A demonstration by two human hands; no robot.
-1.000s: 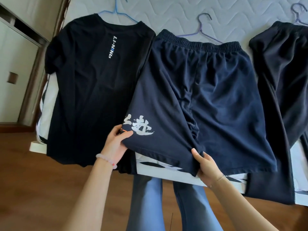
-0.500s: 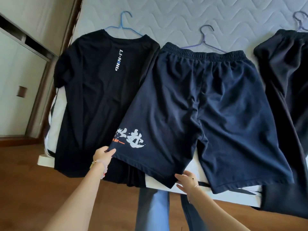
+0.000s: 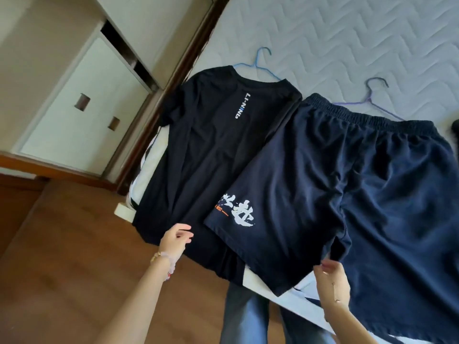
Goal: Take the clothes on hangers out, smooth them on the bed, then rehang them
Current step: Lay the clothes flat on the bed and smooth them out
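Step in hand: smoothing on the bed, by my reading; nothing suggests rehanging has begun.
Black T-shirt (image 3: 213, 157): lies flat on the left part of the bed (image 3: 347, 33), collar far, near hem hanging over the bed's near edge above the wooden floor (image 3: 62, 256).
Navy shorts (image 3: 335, 194): lie just right of the T-shirt and overlap its right side, waistband far, both legs spread, the left leg's white print facing up.
Blue hanger (image 3: 258, 65): its hook pokes out beyond the T-shirt collar.
Purple hanger (image 3: 372, 100): its hook lies on the mattress beyond the waistband, and its arms run under the waistband.
Left hand (image 3: 176, 240): over the T-shirt's near hem, fingers (image 3: 186, 235) loosely curled with the thumb above them. It grips nothing that I can see, and I cannot tell whether it touches the cloth.
Right hand (image 3: 331, 276): at the near inner hem of the shorts, where the two legs meet. It is blurred, so I cannot tell whether the fingers pinch the cloth or lie spread.
Creases: soft folds run down from the crotch and under the waistband.
Next move calls for: flat palms stroking from the waistband toward the hems, then lifting each garment by its hanger hook so that it does not slip off.
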